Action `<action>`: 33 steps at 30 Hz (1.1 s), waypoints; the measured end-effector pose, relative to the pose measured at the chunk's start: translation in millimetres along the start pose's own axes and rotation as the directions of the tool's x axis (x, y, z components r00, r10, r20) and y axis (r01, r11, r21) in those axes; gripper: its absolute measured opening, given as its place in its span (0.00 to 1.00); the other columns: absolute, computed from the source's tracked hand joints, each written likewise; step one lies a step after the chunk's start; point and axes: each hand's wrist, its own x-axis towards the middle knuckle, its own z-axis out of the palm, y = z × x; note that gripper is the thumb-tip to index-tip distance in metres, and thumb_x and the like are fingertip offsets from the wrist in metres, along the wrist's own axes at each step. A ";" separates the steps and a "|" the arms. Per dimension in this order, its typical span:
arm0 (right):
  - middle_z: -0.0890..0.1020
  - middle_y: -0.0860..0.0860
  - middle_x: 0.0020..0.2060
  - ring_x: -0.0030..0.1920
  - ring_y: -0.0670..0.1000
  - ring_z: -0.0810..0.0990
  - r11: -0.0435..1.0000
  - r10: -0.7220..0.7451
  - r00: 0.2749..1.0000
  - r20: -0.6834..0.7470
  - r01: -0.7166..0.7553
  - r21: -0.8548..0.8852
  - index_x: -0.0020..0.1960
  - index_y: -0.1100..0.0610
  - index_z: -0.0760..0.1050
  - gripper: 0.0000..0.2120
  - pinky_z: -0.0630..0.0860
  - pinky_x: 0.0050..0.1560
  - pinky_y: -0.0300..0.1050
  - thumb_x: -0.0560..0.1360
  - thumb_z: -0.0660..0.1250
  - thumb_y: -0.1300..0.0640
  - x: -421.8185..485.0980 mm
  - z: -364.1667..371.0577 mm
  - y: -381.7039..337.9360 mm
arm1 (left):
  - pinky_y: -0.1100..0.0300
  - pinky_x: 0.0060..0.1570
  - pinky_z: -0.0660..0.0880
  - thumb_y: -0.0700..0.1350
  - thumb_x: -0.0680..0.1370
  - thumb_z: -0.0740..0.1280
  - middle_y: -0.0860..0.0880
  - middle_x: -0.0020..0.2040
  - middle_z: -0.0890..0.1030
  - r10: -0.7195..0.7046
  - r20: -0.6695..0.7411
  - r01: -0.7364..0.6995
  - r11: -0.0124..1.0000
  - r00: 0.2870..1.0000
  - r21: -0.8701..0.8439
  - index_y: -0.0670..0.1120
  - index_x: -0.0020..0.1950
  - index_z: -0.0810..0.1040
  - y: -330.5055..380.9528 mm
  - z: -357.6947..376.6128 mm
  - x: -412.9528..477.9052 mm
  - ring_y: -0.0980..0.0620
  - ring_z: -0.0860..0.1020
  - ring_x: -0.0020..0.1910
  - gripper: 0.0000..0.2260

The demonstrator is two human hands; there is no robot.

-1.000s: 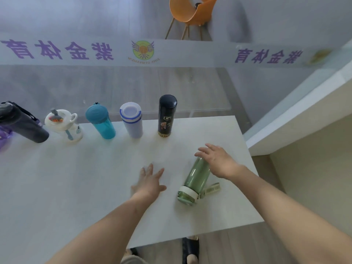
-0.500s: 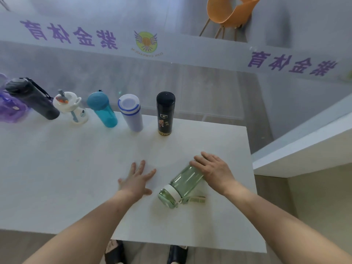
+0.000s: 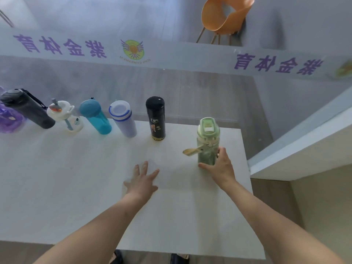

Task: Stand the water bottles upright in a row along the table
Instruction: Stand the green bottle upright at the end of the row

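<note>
Head view: a person's right hand (image 3: 221, 168) grips the lower body of a green water bottle (image 3: 208, 141), standing upright near the far right edge of the white surface (image 3: 57, 178), its loop strap (image 3: 192, 150) sticking out to the left. The left hand (image 3: 142, 181) lies open, fingers spread, flat on the surface, apart from the bottle. Along the far edge stand a black flask (image 3: 156, 118), a lavender tumbler (image 3: 123, 119), a teal bottle (image 3: 95, 117), a white straw bottle (image 3: 64, 116), a dark grey bottle (image 3: 26, 108) and, partly out of frame, a purple bottle (image 3: 8, 120).
</note>
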 end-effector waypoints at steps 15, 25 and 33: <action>0.73 0.41 0.56 0.56 0.45 0.76 0.959 0.060 0.998 0.030 -0.066 0.276 0.62 0.42 0.66 0.33 0.78 0.57 0.49 0.63 0.80 0.49 -7.3 17.7 20.6 | 0.26 0.67 0.62 0.58 0.83 0.64 0.53 0.82 0.33 0.045 0.090 -0.050 0.997 0.995 0.055 0.69 0.80 0.42 8.1 3.8 19.9 0.45 0.35 0.81 0.36; 0.66 0.49 0.63 0.65 0.50 0.66 0.989 0.135 0.991 0.002 -0.135 0.056 0.74 0.53 0.57 0.51 0.71 0.66 0.50 0.62 0.82 0.43 -8.9 28.8 16.2 | 0.24 0.68 0.58 0.56 0.83 0.64 0.54 0.82 0.31 0.056 0.100 -0.059 0.998 0.993 0.031 0.69 0.81 0.41 6.7 5.3 20.2 0.45 0.33 0.81 0.36; 0.71 0.44 0.56 0.56 0.49 0.76 0.992 0.036 0.999 -0.030 -0.032 0.119 0.59 0.43 0.65 0.28 0.77 0.53 0.48 0.69 0.79 0.52 -15.5 20.8 19.1 | 0.24 0.68 0.58 0.56 0.83 0.63 0.53 0.82 0.31 0.054 0.101 -0.057 0.998 0.993 0.030 0.68 0.81 0.41 7.5 5.1 19.9 0.45 0.33 0.81 0.35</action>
